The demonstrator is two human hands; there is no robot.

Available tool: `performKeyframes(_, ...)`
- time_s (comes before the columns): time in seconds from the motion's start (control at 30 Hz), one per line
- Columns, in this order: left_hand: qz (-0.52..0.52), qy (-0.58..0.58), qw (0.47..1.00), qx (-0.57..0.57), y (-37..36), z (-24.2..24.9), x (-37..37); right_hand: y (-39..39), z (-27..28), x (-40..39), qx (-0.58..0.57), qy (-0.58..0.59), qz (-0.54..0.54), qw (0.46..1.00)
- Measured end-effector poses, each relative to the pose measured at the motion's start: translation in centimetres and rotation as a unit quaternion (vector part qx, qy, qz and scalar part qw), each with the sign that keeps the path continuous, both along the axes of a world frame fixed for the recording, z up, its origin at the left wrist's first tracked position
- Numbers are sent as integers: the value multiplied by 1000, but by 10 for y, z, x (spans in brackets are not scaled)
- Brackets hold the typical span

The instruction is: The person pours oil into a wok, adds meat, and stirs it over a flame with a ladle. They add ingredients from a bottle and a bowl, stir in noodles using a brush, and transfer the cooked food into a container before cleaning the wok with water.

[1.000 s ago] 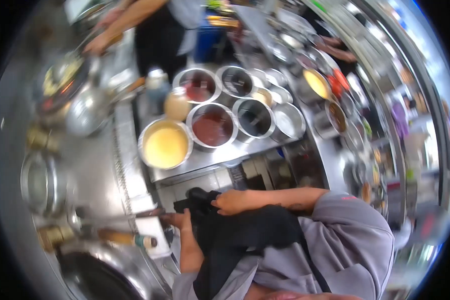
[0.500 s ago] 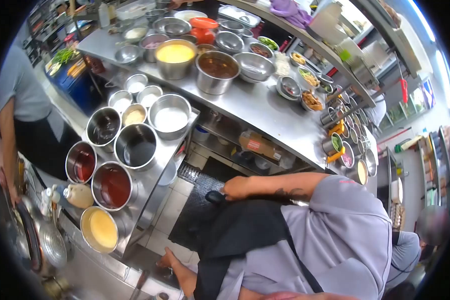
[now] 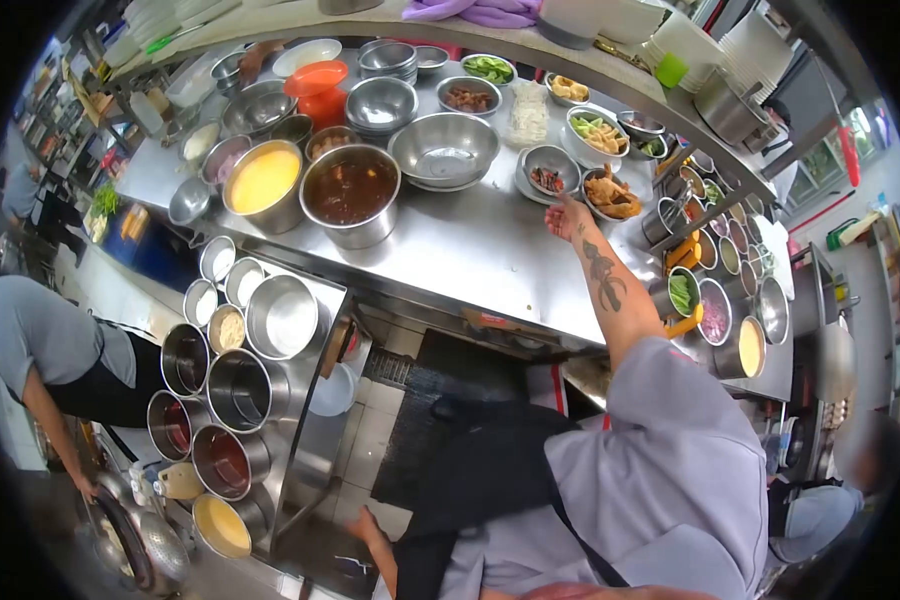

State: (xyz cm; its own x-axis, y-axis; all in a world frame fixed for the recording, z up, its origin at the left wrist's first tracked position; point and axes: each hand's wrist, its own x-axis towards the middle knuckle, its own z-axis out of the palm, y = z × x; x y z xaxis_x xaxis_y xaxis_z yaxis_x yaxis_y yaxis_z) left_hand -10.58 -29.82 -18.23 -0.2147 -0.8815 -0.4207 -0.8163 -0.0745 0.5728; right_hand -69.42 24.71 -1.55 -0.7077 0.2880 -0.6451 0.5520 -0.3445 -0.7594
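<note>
My right hand point(image 3: 567, 218), at the end of an outstretched tattooed forearm, is at the near rim of a small metal bowl point(image 3: 550, 172). Its fingers are curled, and the thumb appears to lie on the rim. Red and dark pieces sit in this bowl, which rests on another dish. Just right of the hand is a bowl of fried brown food point(image 3: 613, 196). Behind it stands a bowl with green and pale pieces point(image 3: 598, 134). Low at my side hangs my left hand point(image 3: 365, 526), fingers loosely apart and holding nothing visible.
Pots of yellow liquid point(image 3: 262, 182) and brown broth point(image 3: 350, 195) stand on the steel counter point(image 3: 460, 240). Sauce pots crowd a side table point(image 3: 305, 365) at left. A co-worker point(image 3: 60, 340) grips a wok point(image 3: 155, 545). A shelf point(image 3: 370, 28) overhangs the counter; a black mat point(image 3: 450, 400) covers floor tiles.
My right hand has risen from low in front of my apron to the small metal bowl on the counter. The view has shifted, and the co-worker at left has bent lower.
</note>
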Motion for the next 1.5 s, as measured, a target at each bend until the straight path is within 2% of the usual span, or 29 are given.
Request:
performKeyframes(0.07,-114,-124,985,-24,7,3,-21,10,-14,-17,-112,15,15,993)
performKeyframes(0.1,-113,-127,985,-29,13,16,-35,11,-18,-24,-118,8,14,993)
performKeyframes(0.17,-149,31,988,-17,28,45,-65,12,-25,-33,-126,9,5,992)
performKeyframes(0.27,-123,39,991,35,53,109,-119,12,-29,-30,-128,42,-35,990)
performKeyframes(0.3,-126,38,991,33,47,95,-123,11,-30,-24,-123,71,-62,988)
performKeyframes(0.37,-229,131,963,-52,33,48,-139,3,-9,2,-106,109,-43,987)
performKeyframes(0.43,-210,245,938,123,45,34,-183,-11,11,33,-84,146,-27,985)
performKeyframes(0.47,-284,239,920,127,61,49,-213,-22,26,49,-62,126,3,990)
performKeyframes(0.5,-358,231,896,130,85,75,-248,-33,38,67,-39,106,31,993)
performKeyframes(0.53,-340,246,871,255,119,130,-284,-43,43,86,-53,121,70,989)
performKeyframes(0.57,-356,283,840,297,150,166,-315,-51,40,101,-64,110,113,985)
performKeyframes(0.6,-370,318,805,338,174,191,-339,-62,48,119,-87,112,146,979)
performKeyframes(0.63,-376,314,802,341,192,210,-357,-70,46,133,-117,106,179,971)
performKeyframes(0.7,-320,297,790,429,216,233,-382,-92,61,157,-106,54,234,965)
performKeyframes(0.8,-343,260,811,396,211,205,-388,-92,57,172,-129,53,393,909)
performKeyframes(0.87,-318,272,811,410,209,207,-379,-66,65,155,-88,27,405,910)
performKeyframes(0.9,-288,286,810,424,207,207,-373,-42,40,141,-64,64,319,943)
performKeyframes(0.97,-281,294,802,438,198,207,-361,18,-12,105,-156,65,118,978)
performKeyframes(1.0,-271,306,792,453,192,208,-356,39,-1,93,-165,74,8,983)
performKeyframes(1.07,-247,309,801,450,183,210,-345,88,-29,59,-183,43,-93,978)
performKeyframes(1.17,-208,331,803,449,171,220,-326,130,-52,43,-252,72,-110,959)
performKeyframes(1.23,-183,364,797,446,156,219,-311,139,-63,42,-150,94,-136,975)
performKeyframes(1.33,-158,404,800,414,134,219,-286,148,-76,72,-155,90,-63,982)
performKeyframes(1.4,-134,438,807,374,126,236,-271,122,-50,106,-164,99,1,982)
performKeyframes(1.5,-86,499,799,325,97,248,-225,79,-49,134,-95,27,137,986)
